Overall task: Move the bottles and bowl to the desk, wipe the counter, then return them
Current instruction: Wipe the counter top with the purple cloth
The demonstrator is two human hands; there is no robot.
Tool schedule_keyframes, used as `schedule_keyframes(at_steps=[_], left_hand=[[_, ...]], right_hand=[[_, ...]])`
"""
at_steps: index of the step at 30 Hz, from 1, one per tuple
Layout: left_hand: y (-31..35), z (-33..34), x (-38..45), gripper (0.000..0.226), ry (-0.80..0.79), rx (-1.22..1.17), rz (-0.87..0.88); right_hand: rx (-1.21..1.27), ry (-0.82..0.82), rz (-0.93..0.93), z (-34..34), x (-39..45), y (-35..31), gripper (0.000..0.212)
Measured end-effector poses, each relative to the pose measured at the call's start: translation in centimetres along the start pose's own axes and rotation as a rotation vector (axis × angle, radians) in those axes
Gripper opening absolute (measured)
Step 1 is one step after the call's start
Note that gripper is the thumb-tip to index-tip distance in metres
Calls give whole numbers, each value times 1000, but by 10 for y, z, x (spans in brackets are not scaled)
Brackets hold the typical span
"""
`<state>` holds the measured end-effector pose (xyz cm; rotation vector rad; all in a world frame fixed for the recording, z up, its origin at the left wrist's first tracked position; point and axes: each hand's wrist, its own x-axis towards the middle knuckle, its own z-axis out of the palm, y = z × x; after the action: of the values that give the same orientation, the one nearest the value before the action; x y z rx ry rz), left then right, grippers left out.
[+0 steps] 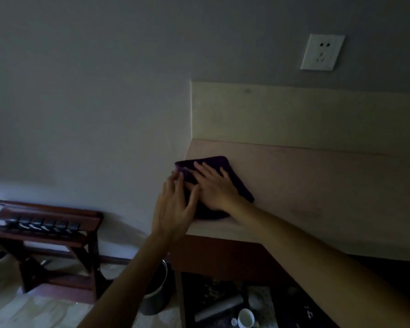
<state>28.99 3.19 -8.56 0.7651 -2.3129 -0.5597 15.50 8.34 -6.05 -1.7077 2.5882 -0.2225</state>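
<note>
Both hands flat on cloth [225, 176] at counter's [317, 185] far-left corner: right hand [214, 185] spread open, pressing down; left hand [175, 204] open at cloth's left edge, gripping nothing. Unwiped counter stretching right, so right hand nearer.

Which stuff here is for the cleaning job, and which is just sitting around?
For the job:
purple cloth
counter
left hand and right hand, both flat on the cloth

Just sitting around:
wall socket
wooden rack
white cup on the lower shelf
bin
</note>
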Motion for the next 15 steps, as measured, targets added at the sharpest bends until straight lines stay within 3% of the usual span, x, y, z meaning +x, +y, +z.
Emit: schedule_keyframes(at_steps=[9,15], left_hand=[[-3,4,0,62,109,107,87],[1,-2,-3,66,133,23,135]], right_hand=[[27,68,201,-4,140,46,67],[6,14,212,-6,133,38,70]])
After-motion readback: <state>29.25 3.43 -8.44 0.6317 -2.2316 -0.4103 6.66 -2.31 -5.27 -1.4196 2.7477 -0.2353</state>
